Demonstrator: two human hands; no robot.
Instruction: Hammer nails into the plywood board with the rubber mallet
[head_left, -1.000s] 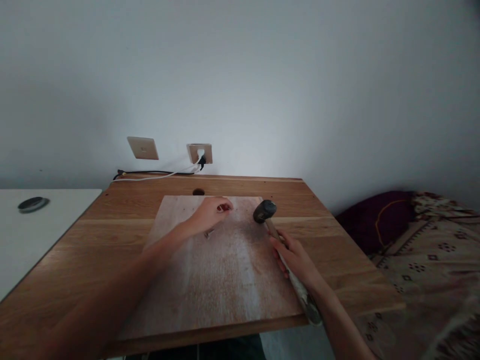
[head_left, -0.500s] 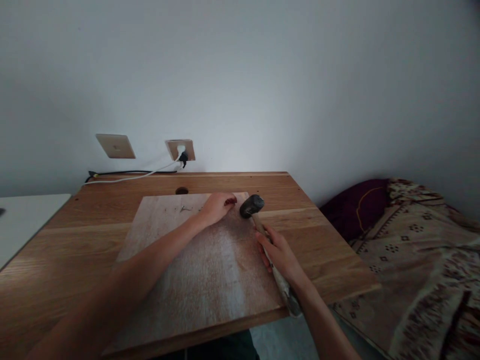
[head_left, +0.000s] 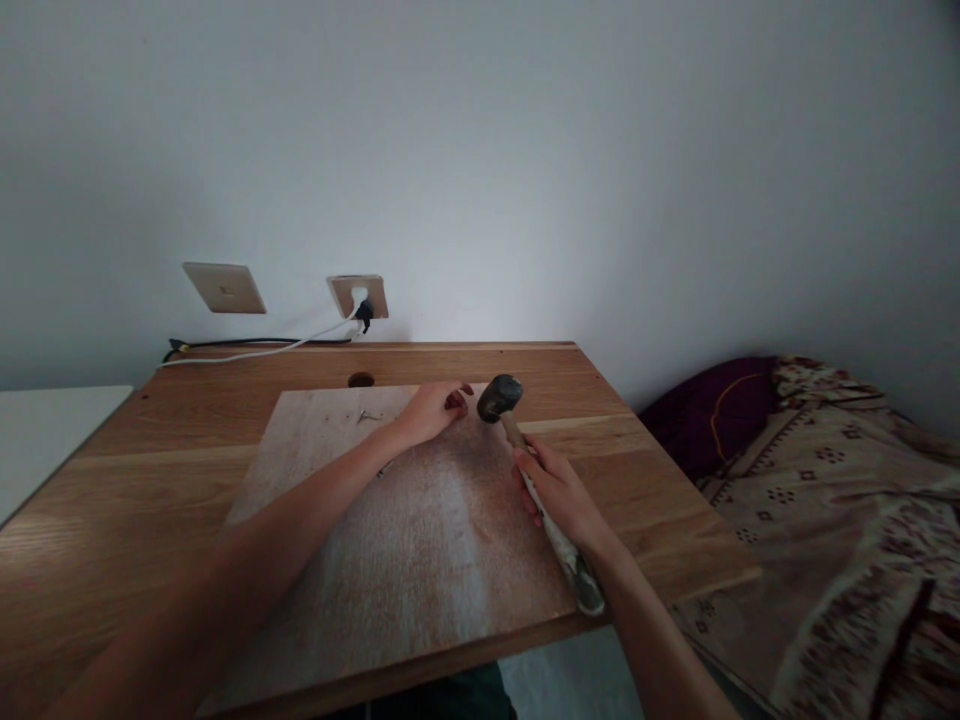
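My right hand (head_left: pixel 559 490) is wrapped round the wooden handle of a hammer (head_left: pixel 501 398) with a dark, blocky head. The hammer head hangs above the far right part of a worn wooden board (head_left: pixel 420 560), just right of my left hand (head_left: pixel 435 410). The fingers of my left hand are curled in close to the board near its far edge; whatever they pinch is too small to make out. Several small nails (head_left: pixel 366 416) lie on the board left of that hand, and another thin piece (head_left: pixel 385 468) shows beside my left forearm.
Under the board is a wooden table (head_left: pixel 645 470) with a round hole (head_left: pixel 361 380) near its back. Cables (head_left: pixel 262 352) run along the wall to a socket (head_left: pixel 358 297). A white surface (head_left: pixel 52 430) stands at left, patterned bedding (head_left: pixel 810 540) at right.
The hammer head has risen slightly and shifted a little left. My left fingers have moved slightly, with the index finger showing straighter. The view has shifted a little.
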